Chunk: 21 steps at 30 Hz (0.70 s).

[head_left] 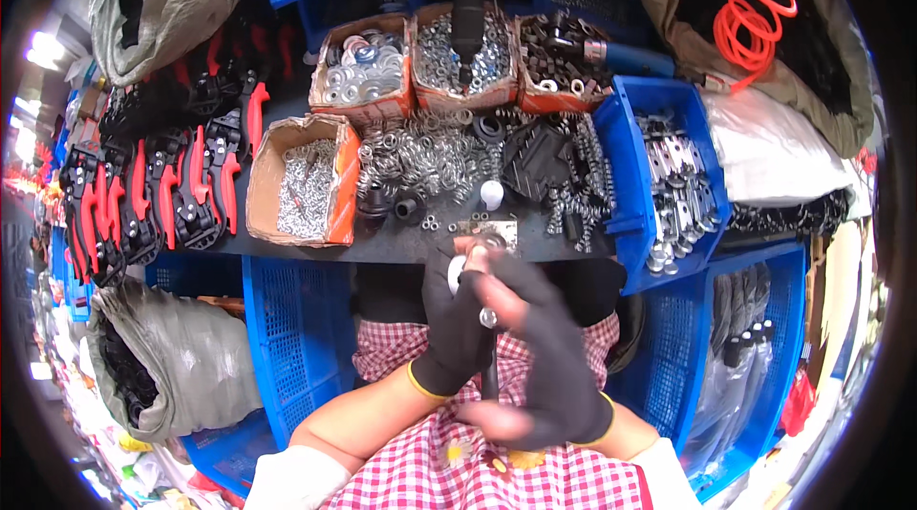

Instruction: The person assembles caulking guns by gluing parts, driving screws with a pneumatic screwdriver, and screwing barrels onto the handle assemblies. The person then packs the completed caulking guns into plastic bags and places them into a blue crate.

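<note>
At the table's front edge, in front of my checked apron, my left hand point(454, 319) in a black fingerless glove is closed around a black rod-shaped part point(489, 376). A white round piece point(458, 273) shows between its fingers, and a small shiny metal bit point(488, 318) sits on the part. My right hand point(554, 348), gloved alike, is smeared by motion beside it, fingertips close to the left hand and thumb lower down near the rod. Whether it grips anything is hidden by the blur. Just beyond lie loose small metal rings point(435, 223) and a white cap point(491, 194).
Springs point(425, 157) heap mid-table, with black plastic parts point(535, 161) beside them. Cartons hold small rivets point(308, 190), washers point(368, 71) and nuts point(435, 42). A blue bin point(626, 195) holds metal brackets. Red-and-black handled assemblies point(162, 185) lie left. A power driver point(467, 4) hangs above.
</note>
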Each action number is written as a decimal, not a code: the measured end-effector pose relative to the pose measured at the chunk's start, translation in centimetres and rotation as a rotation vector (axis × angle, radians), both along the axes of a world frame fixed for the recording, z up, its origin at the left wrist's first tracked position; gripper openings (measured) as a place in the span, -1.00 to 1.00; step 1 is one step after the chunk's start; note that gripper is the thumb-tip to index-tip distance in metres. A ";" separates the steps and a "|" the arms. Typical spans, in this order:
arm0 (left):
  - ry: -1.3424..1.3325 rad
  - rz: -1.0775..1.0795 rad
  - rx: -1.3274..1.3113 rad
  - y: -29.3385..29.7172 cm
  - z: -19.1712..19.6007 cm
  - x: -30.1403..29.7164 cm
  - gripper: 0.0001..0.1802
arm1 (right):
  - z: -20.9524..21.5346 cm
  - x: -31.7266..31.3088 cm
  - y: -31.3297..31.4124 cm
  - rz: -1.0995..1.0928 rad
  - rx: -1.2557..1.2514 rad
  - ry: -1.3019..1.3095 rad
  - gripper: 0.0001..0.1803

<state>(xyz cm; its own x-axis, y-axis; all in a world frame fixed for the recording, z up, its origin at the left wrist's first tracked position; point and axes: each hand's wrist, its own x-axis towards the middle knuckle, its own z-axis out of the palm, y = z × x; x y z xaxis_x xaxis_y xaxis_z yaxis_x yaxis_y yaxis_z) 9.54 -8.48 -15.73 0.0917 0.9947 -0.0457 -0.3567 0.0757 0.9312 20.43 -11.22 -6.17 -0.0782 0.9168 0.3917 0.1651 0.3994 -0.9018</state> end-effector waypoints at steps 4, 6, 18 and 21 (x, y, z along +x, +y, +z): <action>-0.200 0.068 -0.232 0.6 1.7 0.5 -0.81 | -2.3 2.9 0.2 0.196 -0.012 0.076 -0.59; -0.084 0.081 -0.047 0.2 0.0 0.5 -0.77 | -0.5 -0.2 0.1 -0.073 0.017 0.086 -0.63; -0.241 0.022 -0.268 0.0 2.1 -0.1 -0.72 | -5.2 5.6 -0.1 0.423 0.081 0.539 -0.67; -0.221 0.016 -0.297 0.4 2.6 -1.0 -0.74 | -1.2 1.4 1.0 0.037 0.051 0.024 -0.75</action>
<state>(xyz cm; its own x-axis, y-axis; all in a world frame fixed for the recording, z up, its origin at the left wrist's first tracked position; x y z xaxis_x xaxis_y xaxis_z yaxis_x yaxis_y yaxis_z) 8.53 -8.08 -13.17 0.1166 0.9424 -0.3136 -0.5500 0.3242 0.7697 21.88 -10.18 -7.40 -0.1015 0.8921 0.4403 0.1275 0.4506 -0.8836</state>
